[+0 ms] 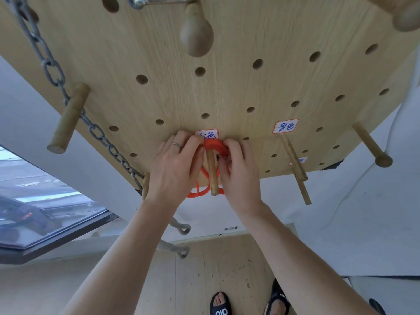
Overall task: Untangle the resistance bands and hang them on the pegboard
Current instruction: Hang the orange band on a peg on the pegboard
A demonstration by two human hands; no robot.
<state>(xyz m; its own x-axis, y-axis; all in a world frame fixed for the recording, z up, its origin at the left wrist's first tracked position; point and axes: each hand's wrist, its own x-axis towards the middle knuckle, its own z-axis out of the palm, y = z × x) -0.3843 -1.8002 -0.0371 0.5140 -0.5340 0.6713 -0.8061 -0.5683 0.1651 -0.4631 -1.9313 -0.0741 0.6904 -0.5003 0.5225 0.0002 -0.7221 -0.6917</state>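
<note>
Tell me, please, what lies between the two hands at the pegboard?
In the head view, a wooden peg stands between the left hand and the right hand, with the red resistance band looped over it near the pegboard.

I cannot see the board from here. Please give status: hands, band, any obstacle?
Left hand and right hand both grip orange band. Band looped over wooden peg on pegboard. Chain hangs left, apart.

Both bare forearms reach up and forward, wrists close together | left hand raised, back to the camera, ring on one finger, fingertips curled and pinching the orange resistance band | right hand beside it, fingers curled, gripping the same band from the other side
</note>
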